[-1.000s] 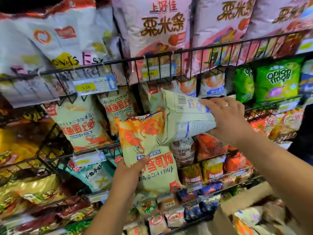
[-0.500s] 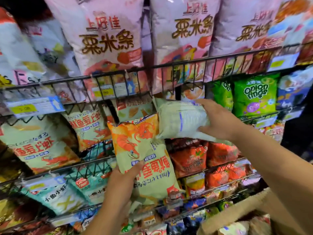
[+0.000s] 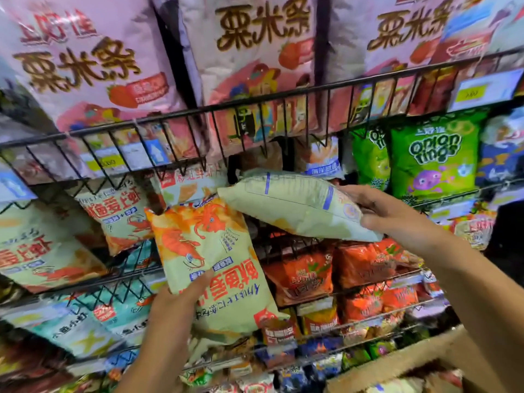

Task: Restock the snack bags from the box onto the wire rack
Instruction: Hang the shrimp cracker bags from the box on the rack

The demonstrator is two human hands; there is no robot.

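Bag [image 3: 295,211] in right hand [image 3: 388,215] now flatter

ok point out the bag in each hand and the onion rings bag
shrimp snack bag [image 3: 208,253], head view, middle of its front
pale snack bag [image 3: 295,209], head view, middle of its back
onion rings bag [image 3: 435,150], head view, on the logo

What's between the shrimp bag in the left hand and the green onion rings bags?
In the head view, the pale bag that the right hand grips, held nearly flat.
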